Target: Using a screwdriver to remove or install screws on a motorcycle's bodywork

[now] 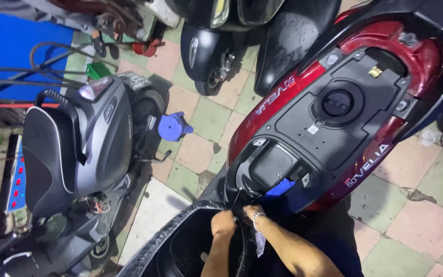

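My left hand (223,223) and right hand (250,211) are both pinched shut on thin wires (238,197) at the front of the red scooter's (303,82) open tub (283,164). Wires feel bendy and light, so I hold near the plug, gently.

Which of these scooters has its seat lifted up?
The glossy dark red scooter on the right, its black underseat tray exposed. The matte grey scooter on the left has its black seat down.
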